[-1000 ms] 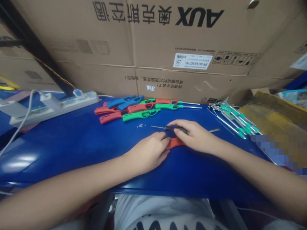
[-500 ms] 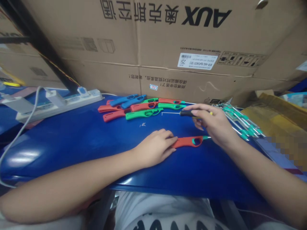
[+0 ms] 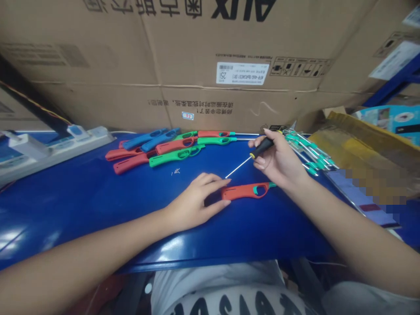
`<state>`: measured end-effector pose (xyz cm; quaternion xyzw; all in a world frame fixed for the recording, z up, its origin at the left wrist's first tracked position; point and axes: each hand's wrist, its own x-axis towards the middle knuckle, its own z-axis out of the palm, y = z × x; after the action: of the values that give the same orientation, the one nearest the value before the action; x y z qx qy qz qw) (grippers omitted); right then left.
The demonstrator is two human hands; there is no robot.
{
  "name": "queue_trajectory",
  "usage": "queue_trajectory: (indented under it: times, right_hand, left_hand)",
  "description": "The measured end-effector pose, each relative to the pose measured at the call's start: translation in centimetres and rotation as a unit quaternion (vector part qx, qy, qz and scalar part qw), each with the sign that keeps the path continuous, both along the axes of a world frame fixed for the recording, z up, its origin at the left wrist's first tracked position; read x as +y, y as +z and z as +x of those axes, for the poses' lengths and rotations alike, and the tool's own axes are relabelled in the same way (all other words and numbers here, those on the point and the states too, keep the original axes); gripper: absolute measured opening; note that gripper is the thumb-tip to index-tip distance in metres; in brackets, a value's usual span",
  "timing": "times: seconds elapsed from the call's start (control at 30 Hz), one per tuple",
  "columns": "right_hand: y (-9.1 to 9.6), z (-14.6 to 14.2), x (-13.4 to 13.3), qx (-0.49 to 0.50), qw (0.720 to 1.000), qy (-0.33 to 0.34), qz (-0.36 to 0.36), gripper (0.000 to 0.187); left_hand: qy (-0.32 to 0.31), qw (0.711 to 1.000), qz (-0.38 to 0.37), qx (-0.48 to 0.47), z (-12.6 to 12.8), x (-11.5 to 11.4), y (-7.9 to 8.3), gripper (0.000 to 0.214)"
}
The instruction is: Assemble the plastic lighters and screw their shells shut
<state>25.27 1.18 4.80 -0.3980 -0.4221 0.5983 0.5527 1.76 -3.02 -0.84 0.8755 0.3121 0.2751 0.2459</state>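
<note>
A red gas lighter (image 3: pixel 244 191) with a green trigger lies flat on the blue table, its rod end pointing right beneath my right wrist. My left hand (image 3: pixel 193 199) rests at its handle end, thumb on the near edge and forefinger on the far edge, pinching it lightly. In my right hand (image 3: pixel 278 159) is a screwdriver (image 3: pixel 262 148) with a black and yellow handle. Its thin shaft slants down to the left, and the tip is beside my left forefinger, just above the lighter's end. Whether the tip touches anything, I cannot tell.
Several red, green and blue lighters (image 3: pixel 164 151) lie in a heap farther back. Metal rods with green fittings (image 3: pixel 311 151) are piled at the right, by a yellow-brown package (image 3: pixel 348 148). A white power strip (image 3: pixel 78 146) lies at left. A large cardboard box (image 3: pixel 183 61) stands behind.
The screwdriver has swung from level to slanting downward, its tip now near my left fingers. My left thumb and forefinger have spread wider at the lighter's end. The view has shifted right.
</note>
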Motion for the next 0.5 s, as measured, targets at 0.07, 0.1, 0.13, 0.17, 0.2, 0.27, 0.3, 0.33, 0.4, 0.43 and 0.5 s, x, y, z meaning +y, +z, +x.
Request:
queue_trajectory:
  times: [0.07,0.1,0.13,0.17,0.2,0.27,0.3,0.33,0.4,0.43,0.5]
  right_hand:
    - [-0.3,-0.4,-0.3,0.013,1.0,0.011,-0.001,0.037]
    - [-0.4,-0.5,-0.5,0.02,1.0,0.019,-0.005,0.037]
    - [-0.7,-0.7,-0.6,0.027,0.999,0.026,-0.01,0.037]
    - [-0.9,-0.9,-0.7,0.032,0.999,0.032,-0.016,0.037]
    - [-1.0,-1.0,-0.8,0.037,0.998,0.037,-0.023,0.038]
    - [-1.3,-1.2,-0.9,0.045,0.997,0.042,-0.037,0.038]
    - [-1.3,-1.2,-0.9,0.048,0.997,0.042,-0.044,0.039]
    - [-1.3,-1.3,-0.8,0.051,0.997,0.039,-0.05,0.039]
    - [-1.3,-1.3,-0.8,0.056,0.996,0.034,-0.062,0.039]
    - [-1.2,-1.3,-0.7,0.058,0.996,0.032,-0.068,0.039]
    - [-1.2,-1.2,-0.6,0.064,0.995,0.03,-0.076,0.037]
  left_hand:
    - [0.028,0.997,-0.035,-0.064,0.2,-0.1,0.1,0.039]
    - [0.041,0.994,-0.051,-0.091,0.2,-0.1,0.2,0.039]
    - [0.05,0.99,-0.068,-0.111,0.3,-0.1,0.3,0.041]
    - [0.058,0.987,-0.082,-0.124,0.3,-0.1,0.4,0.041]
    - [0.065,0.985,-0.093,-0.132,0.4,-0.1,0.6,0.039]
    - [0.073,0.982,-0.104,-0.139,0.4,-0.2,0.8,0.029]
    - [0.076,0.982,-0.104,-0.141,0.3,-0.2,0.9,0.023]
    - [0.078,0.981,-0.103,-0.144,0.3,-0.2,0.9,0.017]
    - [0.08,0.98,-0.097,-0.152,0.3,-0.2,0.9,0.011]
    - [0.081,0.98,-0.094,-0.158,0.3,-0.3,0.9,0.01]
    - [0.083,0.978,-0.086,-0.17,0.3,-0.3,0.8,0.009]
